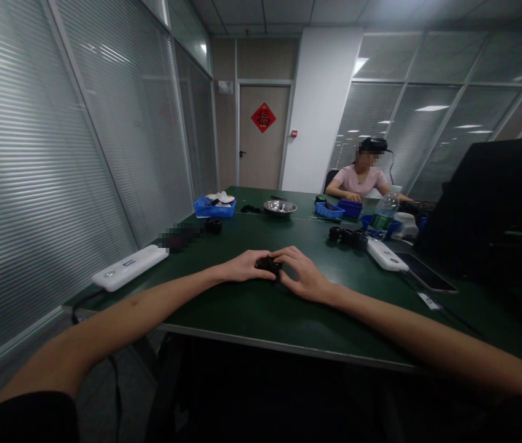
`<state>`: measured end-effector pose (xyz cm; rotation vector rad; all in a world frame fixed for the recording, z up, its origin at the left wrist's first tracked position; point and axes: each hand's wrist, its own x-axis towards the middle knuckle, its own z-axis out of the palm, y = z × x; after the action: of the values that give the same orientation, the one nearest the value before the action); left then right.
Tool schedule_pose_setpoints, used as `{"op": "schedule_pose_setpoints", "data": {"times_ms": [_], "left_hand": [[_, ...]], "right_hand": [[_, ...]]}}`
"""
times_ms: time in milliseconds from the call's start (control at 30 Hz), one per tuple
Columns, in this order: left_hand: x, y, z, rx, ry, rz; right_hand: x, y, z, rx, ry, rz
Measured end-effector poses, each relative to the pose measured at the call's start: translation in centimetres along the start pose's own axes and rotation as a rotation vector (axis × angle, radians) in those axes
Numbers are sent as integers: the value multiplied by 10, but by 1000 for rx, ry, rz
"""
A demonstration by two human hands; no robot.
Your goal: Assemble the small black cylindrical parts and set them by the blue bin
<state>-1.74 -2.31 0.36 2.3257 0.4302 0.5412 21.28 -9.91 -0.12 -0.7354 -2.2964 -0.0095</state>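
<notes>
A small dark object (268, 264) with a shiny black surface is between my hands over the green table (224, 314); its exact kind cannot be made out. Fingers and thumb of my left hand (245, 266) wrap round its left side. From the right, my right hand (304, 274) curls over it, fingertips at its top and right edge. Both hands are low, close to the tabletop. Several round black pieces (347, 236) lie to the right, and a similar black piece (213, 226) sits at the left.
Beyond my hands stand a metal bowl (280, 209), a blue basket (215, 207) and a smaller blue basket (329, 211). Right: a water bottle (383, 215), white power bank (387, 255), phone (427, 272) and dark monitor (495, 209). Left: a long white device (130, 267). A person (363, 175) sits across.
</notes>
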Motion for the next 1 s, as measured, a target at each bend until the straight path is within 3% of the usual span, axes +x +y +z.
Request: {"op": "schedule_pose_setpoints", "data": {"times_ms": [1000], "left_hand": [[0,-1,0,68,4,-2]], "right_hand": [[-2,11,4,5,8,-17]]}}
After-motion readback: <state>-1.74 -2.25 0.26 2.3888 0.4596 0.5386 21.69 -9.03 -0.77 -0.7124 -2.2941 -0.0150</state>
